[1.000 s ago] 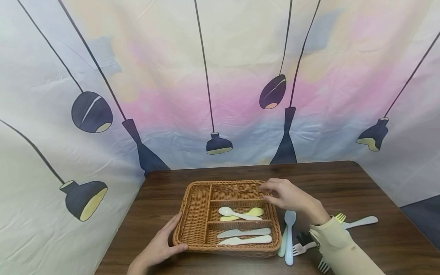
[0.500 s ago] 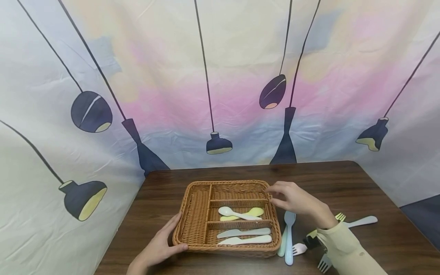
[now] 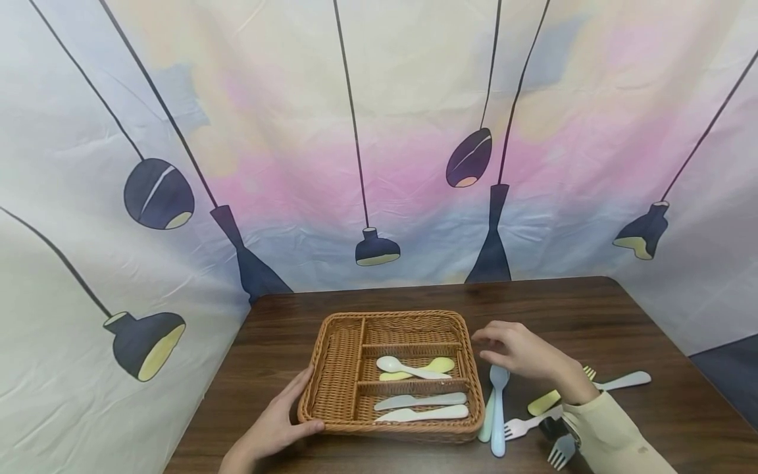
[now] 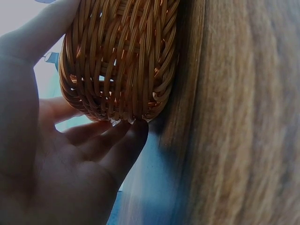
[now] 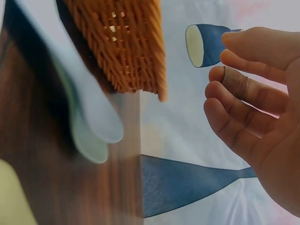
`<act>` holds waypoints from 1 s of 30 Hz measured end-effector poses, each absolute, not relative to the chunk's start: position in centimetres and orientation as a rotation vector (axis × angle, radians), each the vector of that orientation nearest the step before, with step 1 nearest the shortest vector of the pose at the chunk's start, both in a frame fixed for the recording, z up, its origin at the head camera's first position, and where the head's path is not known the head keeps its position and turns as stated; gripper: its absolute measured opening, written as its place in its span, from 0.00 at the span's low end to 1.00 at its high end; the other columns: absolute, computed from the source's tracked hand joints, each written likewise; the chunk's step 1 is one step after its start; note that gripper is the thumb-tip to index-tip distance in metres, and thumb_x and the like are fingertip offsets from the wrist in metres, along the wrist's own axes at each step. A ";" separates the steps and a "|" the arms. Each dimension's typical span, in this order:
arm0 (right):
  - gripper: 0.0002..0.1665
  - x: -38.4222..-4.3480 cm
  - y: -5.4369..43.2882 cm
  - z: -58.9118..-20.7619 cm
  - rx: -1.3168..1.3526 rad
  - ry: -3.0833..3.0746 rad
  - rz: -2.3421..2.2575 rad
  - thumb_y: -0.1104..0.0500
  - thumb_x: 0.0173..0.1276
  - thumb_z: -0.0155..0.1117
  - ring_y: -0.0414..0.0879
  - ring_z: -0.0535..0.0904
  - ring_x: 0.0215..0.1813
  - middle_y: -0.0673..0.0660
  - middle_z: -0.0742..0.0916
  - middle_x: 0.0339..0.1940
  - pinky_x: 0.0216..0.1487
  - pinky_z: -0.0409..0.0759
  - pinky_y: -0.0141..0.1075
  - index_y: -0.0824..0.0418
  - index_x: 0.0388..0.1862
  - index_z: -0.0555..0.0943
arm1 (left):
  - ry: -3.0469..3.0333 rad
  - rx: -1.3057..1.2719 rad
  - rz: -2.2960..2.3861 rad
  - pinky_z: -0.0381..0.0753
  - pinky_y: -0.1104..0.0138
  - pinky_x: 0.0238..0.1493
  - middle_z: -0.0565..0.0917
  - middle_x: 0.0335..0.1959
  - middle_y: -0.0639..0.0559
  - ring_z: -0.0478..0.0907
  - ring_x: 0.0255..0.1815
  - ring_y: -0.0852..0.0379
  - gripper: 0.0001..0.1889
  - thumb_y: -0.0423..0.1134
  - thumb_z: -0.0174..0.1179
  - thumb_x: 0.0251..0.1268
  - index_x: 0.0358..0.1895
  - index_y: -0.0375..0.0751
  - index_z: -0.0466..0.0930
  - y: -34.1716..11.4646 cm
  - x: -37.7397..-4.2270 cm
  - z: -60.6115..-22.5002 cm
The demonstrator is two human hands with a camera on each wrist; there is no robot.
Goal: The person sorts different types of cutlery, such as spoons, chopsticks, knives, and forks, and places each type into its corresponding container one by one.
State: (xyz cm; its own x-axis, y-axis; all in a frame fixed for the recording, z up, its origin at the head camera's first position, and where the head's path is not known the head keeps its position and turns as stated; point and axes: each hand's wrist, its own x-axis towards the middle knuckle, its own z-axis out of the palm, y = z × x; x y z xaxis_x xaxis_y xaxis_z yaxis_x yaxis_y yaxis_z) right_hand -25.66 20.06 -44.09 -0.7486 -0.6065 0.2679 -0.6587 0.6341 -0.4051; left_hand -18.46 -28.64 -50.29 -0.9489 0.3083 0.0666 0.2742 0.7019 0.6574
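A wicker cutlery basket [image 3: 335, 368] with several compartments stands on the table. My left hand [image 3: 268, 422] holds its near left corner, thumb along the front and fingers on the left side; the left wrist view shows the fingers against the weave [image 4: 117, 61]. A white spoon [image 3: 391, 365] crosses a yellow spoon [image 3: 441, 365] in the middle compartment. Two pale knives [image 3: 422, 414] lie in the front one. Past the basket's right rim, my right hand [image 3: 524, 349] hovers with fingers loosely bent, holding nothing. Below it lie a light blue spoon [image 3: 499, 401] and a green spoon [image 5: 89, 145].
To the right, a white fork [image 3: 518, 428], a grey-blue fork [image 3: 562, 451] and a yellow fork [image 3: 543, 402] lie loose on the dark wood table [image 3: 568, 303]. A white handle [image 3: 628, 380] sticks out beyond the right wrist. Behind hangs a cloth [image 3: 408, 131] printed with lamps.
My right hand has drawn back from the basket's far right corner, moving right and slightly nearer. The left hand, basket and cutlery inside stay as they were.
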 end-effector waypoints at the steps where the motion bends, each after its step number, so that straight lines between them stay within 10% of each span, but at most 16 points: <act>1: 0.17 -25.6 20.2 -44.2 1.064 -2.750 0.748 0.57 0.66 0.66 0.35 0.80 0.40 0.48 0.85 0.42 0.37 0.80 0.31 0.59 0.53 0.83 | 2.855 0.489 1.089 0.61 0.37 0.64 0.55 0.76 0.34 0.55 0.74 0.33 0.54 0.56 0.71 0.52 0.78 0.44 0.49 -28.6 -18.5 -50.3; 30: 0.23 -24.2 21.3 -48.1 0.861 -2.810 0.720 0.57 0.58 0.73 0.37 0.72 0.34 0.49 0.82 0.38 0.31 0.72 0.31 0.62 0.52 0.81 | 2.855 0.484 1.077 0.63 0.36 0.62 0.55 0.76 0.33 0.55 0.74 0.32 0.53 0.55 0.70 0.54 0.78 0.45 0.49 -28.8 -18.5 -50.4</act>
